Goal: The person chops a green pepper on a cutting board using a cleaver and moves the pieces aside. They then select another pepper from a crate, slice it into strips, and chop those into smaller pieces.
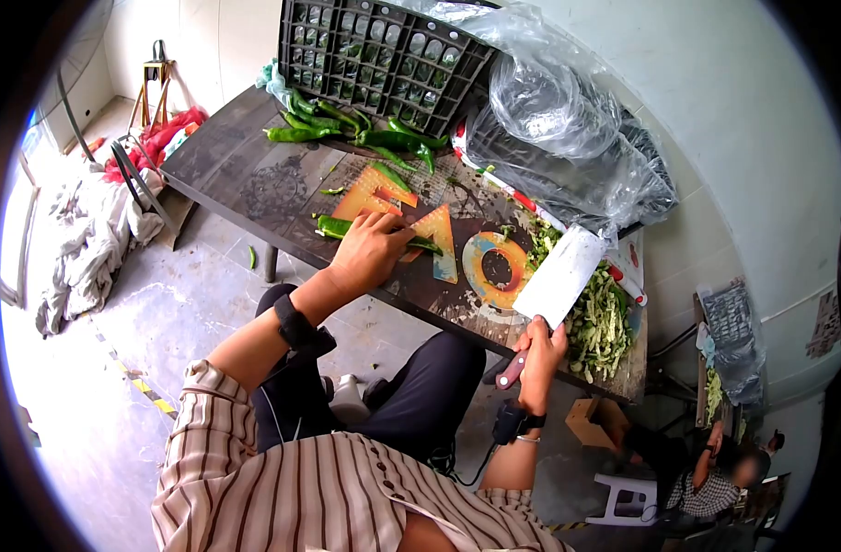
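Note:
Long green pepper (333,225) lies on the dark table (227,170), with my left hand (374,247) closed over its middle; its two ends stick out on either side. My right hand (537,357) grips the handle of a broad cleaver (560,276). The pale blade is tilted over the edge of a heap of shredded green pepper (600,322), to the right of my left hand. Several whole green peppers (393,141) are piled behind my left hand. Orange letters are printed on the tabletop between my hands.
A black plastic crate (374,64) stands at the back of the table, beside clear plastic bags (554,110). A white stool (623,501) and a cardboard box (597,421) are at the lower right, near another person (706,488). Cloth (103,235) lies on the left floor.

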Demonstrator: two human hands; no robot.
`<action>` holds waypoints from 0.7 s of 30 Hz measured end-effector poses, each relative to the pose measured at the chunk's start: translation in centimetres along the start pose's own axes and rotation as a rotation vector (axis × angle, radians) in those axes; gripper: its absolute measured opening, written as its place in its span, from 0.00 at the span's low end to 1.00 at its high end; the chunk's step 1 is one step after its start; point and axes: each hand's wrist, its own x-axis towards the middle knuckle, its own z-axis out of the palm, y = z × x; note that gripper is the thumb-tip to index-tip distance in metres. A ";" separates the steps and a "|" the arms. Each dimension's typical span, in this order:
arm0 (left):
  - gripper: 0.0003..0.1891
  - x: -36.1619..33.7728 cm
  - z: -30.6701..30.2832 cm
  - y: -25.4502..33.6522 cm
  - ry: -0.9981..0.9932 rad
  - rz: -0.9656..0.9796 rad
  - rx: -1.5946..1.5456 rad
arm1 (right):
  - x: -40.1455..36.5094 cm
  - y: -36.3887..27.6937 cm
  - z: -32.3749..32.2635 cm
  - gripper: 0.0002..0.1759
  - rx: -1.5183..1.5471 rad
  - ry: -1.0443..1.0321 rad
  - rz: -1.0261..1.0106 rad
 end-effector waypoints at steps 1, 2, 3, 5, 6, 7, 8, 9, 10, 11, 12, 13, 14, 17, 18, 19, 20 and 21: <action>0.14 0.0 0.1 0.1 0.000 -0.001 -0.001 | 0.0 0.0 0.0 0.05 -0.002 0.000 0.001; 0.14 0.1 0.2 0.2 0.003 -0.009 -0.006 | -0.1 -0.1 0.1 0.05 -0.008 0.004 0.003; 0.14 0.1 0.2 0.4 0.006 -0.017 -0.012 | -0.1 -0.2 0.1 0.05 -0.014 0.008 0.005; 0.14 0.0 0.4 0.6 0.022 -0.030 -0.046 | -0.1 -0.2 0.0 0.04 -0.008 0.008 0.011; 0.15 0.0 0.4 0.6 0.035 -0.041 -0.079 | -0.1 -0.2 0.0 0.05 0.000 0.007 0.019; 0.15 0.0 0.4 0.6 0.034 -0.042 -0.080 | -0.1 -0.3 0.0 0.05 0.000 0.008 0.020; 0.15 0.1 0.4 0.5 0.038 -0.031 -0.105 | -0.1 -0.3 0.1 0.04 -0.010 0.006 0.011; 0.15 0.1 0.3 0.5 0.042 -0.020 -0.130 | -0.1 -0.4 0.2 0.05 -0.019 0.003 0.002; 0.15 0.2 0.2 0.5 0.041 -0.021 -0.131 | -0.2 -0.4 0.2 0.05 -0.021 0.003 0.004; 0.15 0.3 0.1 0.5 0.037 -0.022 -0.152 | -0.2 -0.5 0.2 0.06 -0.018 0.001 0.005; 0.15 0.4 0.0 0.6 0.032 -0.022 -0.172 | -0.2 -0.5 0.2 0.06 -0.015 -0.001 0.005; 0.15 0.4 0.2 0.5 0.033 -0.022 -0.172 | -0.2 -0.5 0.2 0.06 -0.015 -0.001 0.005; 0.15 0.4 0.4 0.5 0.019 -0.036 -0.178 | -0.2 -0.4 0.1 0.04 -0.008 0.002 0.006; 0.14 0.5 0.3 0.6 -0.016 -0.069 -0.166 | -0.2 -0.4 0.2 0.04 -0.013 -0.001 -0.001; 0.14 0.5 0.3 0.7 -0.040 -0.089 -0.149 | -0.2 -0.5 0.3 0.06 -0.026 -0.004 -0.008; 0.14 0.4 0.4 0.8 -0.040 -0.091 -0.150 | -0.2 -0.5 0.3 0.06 -0.027 -0.005 -0.007; 0.14 0.4 0.5 0.9 -0.046 -0.101 -0.109 | -0.2 -0.5 0.3 0.06 -0.022 -0.005 -0.004; 0.15 0.4 0.5 1.0 -0.052 -0.111 -0.069 | -0.2 -0.5 0.2 0.06 -0.017 -0.005 -0.001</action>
